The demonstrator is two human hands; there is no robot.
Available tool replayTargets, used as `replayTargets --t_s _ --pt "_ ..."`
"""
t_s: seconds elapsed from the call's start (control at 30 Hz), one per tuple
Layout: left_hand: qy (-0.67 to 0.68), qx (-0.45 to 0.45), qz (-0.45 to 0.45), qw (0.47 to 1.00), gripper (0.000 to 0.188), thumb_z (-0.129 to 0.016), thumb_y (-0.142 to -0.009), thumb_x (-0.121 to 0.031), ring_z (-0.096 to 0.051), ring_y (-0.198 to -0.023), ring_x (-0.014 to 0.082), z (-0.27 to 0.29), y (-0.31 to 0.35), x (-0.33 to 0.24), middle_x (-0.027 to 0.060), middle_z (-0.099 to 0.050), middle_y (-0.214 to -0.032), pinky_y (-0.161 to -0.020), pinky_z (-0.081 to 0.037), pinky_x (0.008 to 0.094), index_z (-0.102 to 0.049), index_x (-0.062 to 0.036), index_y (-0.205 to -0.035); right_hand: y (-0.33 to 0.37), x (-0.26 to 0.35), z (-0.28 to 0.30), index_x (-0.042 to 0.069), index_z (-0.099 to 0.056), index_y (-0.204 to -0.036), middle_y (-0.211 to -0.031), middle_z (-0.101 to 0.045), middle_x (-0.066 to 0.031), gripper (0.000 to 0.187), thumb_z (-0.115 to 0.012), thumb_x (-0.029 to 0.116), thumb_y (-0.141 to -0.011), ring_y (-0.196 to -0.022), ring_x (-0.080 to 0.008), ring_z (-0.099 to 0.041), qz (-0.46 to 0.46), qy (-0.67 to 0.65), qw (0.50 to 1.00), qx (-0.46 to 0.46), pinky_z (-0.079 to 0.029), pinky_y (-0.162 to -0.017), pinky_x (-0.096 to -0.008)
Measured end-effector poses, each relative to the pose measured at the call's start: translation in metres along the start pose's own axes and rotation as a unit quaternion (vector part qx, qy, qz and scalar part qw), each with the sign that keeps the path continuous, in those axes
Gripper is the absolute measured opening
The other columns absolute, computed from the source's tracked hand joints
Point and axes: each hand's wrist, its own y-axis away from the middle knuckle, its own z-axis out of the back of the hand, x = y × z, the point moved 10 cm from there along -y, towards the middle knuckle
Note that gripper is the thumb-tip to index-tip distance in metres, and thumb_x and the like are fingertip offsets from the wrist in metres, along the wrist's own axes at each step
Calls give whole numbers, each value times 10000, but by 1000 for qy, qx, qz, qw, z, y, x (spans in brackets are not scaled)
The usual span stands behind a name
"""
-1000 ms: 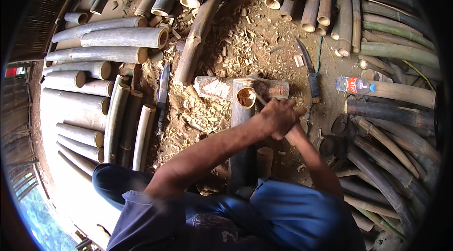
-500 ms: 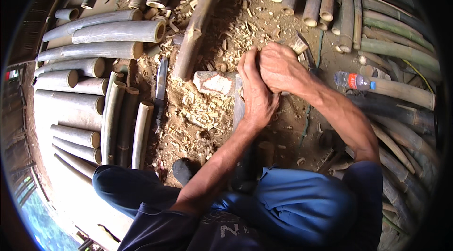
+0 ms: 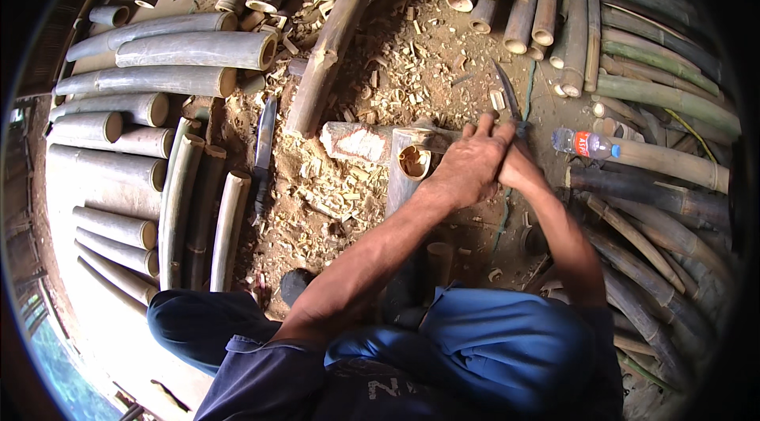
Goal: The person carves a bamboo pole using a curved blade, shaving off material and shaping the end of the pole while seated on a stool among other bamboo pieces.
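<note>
A bamboo post [image 3: 398, 193] stands upright between my feet, with a hollow open end or notch at its top. From that top a bamboo tube [image 3: 445, 138] runs to the right. My left hand [image 3: 469, 166] lies over the tube's right end, fingers bent around it. My right hand [image 3: 518, 166] is pressed against its right side; its fingers are mostly hidden behind the left hand. Just beyond both hands a curved knife [image 3: 504, 84] lies on the ground, its handle near my fingertips. A pale cut log piece [image 3: 356, 141] rests left of the post.
A long bamboo pole [image 3: 321, 72] slants away ahead. Another long knife [image 3: 264, 144] lies at left. Cut bamboo tubes [image 3: 198, 50] are stacked left, ahead and right [image 3: 665, 92]. A plastic bottle [image 3: 584, 144] lies at right. Wood chips [image 3: 340, 183] cover the soil.
Both hands have shifted right and slightly nearer me. The right hand has come off the top of the left, and the post's hollow top is now uncovered.
</note>
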Motion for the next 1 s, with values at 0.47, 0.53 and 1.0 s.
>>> replayTargets --t_s 0.47,0.53,1.0 --pt "71 -291 82 950 1191 -788 -701 42 -417 -1329 557 26 32 19 402 -224 -1522 -1139 -416 587 -73 -98 -1643 -28 69 -11 44 -664 -717 -650 -608 -84 99 -753 55 -674 -723 -239 -597 413 256 873 32 -532 -726 -399" --pt "62 -285 80 953 1207 -767 -696 64 -433 -1295 582 7 30 3 418 -176 -1548 -1068 -461 587 -46 -124 -1647 -13 48 -4 19 -673 -766 -705 -627 -97 156 -767 95 -667 -742 -277 -624 419 184 887 59 -553 -673 -427" --pt "-15 169 126 977 1140 -833 -567 2 -617 -1211 474 -51 26 4 313 -361 -1530 -992 -569 469 -306 -170 -1563 42 -71 -145 87 -579 -1316 -1217 -650 -135 441 -698 135 -894 -1074 -264 -667 22 -362 897 254 -565 -910 -408"
